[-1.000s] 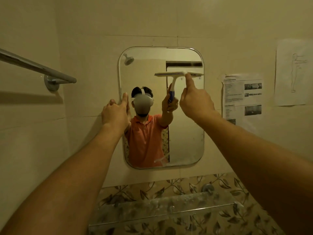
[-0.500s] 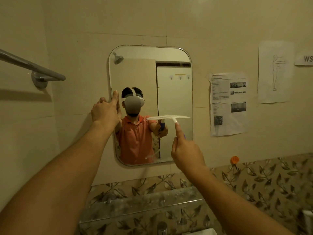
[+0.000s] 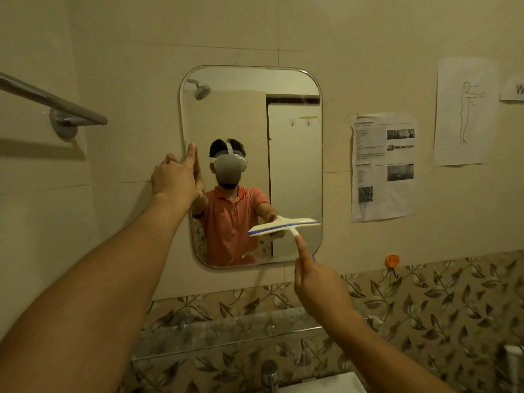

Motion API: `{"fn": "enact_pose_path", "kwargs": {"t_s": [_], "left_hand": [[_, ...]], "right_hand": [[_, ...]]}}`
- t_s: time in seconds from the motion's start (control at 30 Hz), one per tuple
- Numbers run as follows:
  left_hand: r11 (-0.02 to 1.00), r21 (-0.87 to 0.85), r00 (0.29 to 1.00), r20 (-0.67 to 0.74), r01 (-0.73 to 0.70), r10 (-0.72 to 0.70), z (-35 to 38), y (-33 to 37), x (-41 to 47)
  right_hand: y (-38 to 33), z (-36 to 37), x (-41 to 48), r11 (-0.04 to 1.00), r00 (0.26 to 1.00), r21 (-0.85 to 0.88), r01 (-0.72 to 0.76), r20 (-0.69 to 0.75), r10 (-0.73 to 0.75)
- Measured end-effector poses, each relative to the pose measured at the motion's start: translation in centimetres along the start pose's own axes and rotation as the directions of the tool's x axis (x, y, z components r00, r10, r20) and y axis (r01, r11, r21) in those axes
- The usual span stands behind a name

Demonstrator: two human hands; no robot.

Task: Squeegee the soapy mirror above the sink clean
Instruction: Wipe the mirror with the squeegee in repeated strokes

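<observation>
Right hand (image 3: pixel 317 282) gripping squeegee (image 3: pixel 285 226), now lower on mirror (image 3: pixel 232 114); left hand (image 3: pixel 175 177) spread, unmoved.

Beige tiled wall (image 3: pixel 198 29); towel rail (image 3: pixel 51 100)

A metal towel rail (image 3: pixel 54 102) is mounted up and left of the left hand. Printed paper sheets (image 3: pixel 383 165) and an orange hook (image 3: pixel 392 260) sit right of the right hand, a glass shelf (image 3: pixel 241 333) below it.
</observation>
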State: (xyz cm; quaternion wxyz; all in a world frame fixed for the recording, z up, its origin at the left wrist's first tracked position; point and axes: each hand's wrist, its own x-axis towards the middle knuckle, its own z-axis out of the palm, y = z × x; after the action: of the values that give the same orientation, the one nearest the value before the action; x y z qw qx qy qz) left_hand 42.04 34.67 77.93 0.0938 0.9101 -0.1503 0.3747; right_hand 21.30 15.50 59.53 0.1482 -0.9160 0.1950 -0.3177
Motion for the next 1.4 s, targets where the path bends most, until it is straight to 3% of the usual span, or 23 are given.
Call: {"fn": "enact_pose_path", "kwargs": {"t_s": [0.13, 0.27, 0.53, 0.93, 1.4], "left_hand": [[1.000, 0.011, 1.000, -0.005, -0.004, 0.005, 0.0, 0.1, 0.1], [1.000, 0.004, 1.000, 0.014, 0.004, -0.005, 0.0, 0.0, 0.2], [0.999, 0.014, 0.999, 0.025, 0.030, -0.031, 0.2, 0.0, 0.4], [1.000, 0.012, 1.000, 0.015, -0.002, 0.002, 0.2, -0.1, 0.4], [0.999, -0.036, 1.000, 0.003, -0.008, 0.008, 0.1, -0.2, 0.2]], "right_hand": [[-1.6, -6.6, 3.8, 0.984, 0.989, 0.162, 0.067, -0.139, -0.044], [-4.7, -14.7, 10.6, 0.981, 0.941, 0.132, 0.143, -0.326, -0.094], [-7.9, -21.6, 17.6, 0.984, 0.906, 0.115, 0.137, -0.416, -0.078], [-6.6, -19.6, 17.3, 0.995, 0.924, 0.087, 0.040, -0.383, -0.003], [-2.3, -11.6, 10.7, 0.980, 0.953, 0.155, -0.124, -0.258, 0.161]]}}
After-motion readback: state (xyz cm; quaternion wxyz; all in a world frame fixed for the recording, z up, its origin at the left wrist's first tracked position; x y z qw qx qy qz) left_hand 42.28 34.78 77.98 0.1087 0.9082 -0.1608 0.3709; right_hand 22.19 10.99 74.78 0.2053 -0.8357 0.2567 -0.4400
